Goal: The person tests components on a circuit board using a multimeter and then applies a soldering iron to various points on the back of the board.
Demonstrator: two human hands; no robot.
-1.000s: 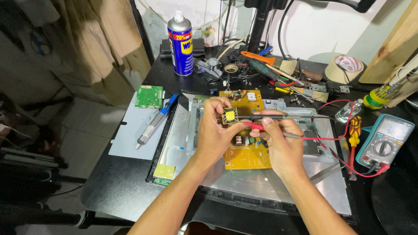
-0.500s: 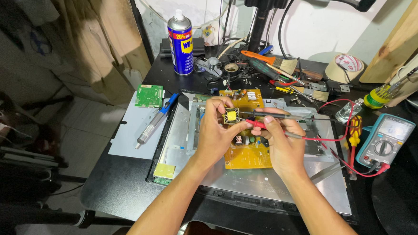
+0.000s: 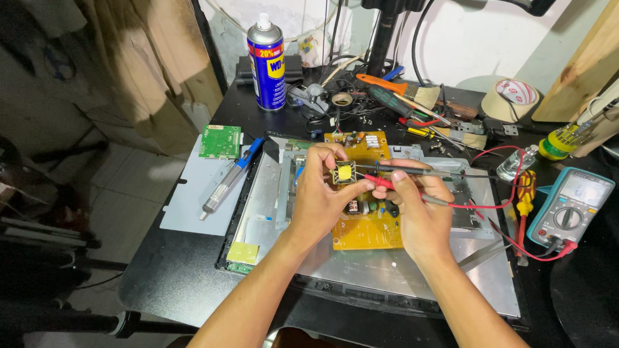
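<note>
- You are looking down on a cluttered black workbench set against a pale wall, with a tiled floor off to the left.
- A grey metal panel lies flat on the bench, and a yellow circuit board sits on top of it.
- Your left hand is closed around a small yellow transformer, pinched between thumb and fingertips and held just above the board.
- Your right hand is curled shut on two test probes, a red probe and a black probe; their tips point left toward the transformer, though you cannot tell whether they touch its pins.
- Red and black leads run from the probes to a teal multimeter lying at the right edge of the bench.
- A blue and yellow spray can stands upright at the back left.
- A small green circuit board and a blue-handled desoldering pump rest on a pale sheet left of the panel.
- Screwdrivers, pliers and a tape roll are scattered along the back.
</note>
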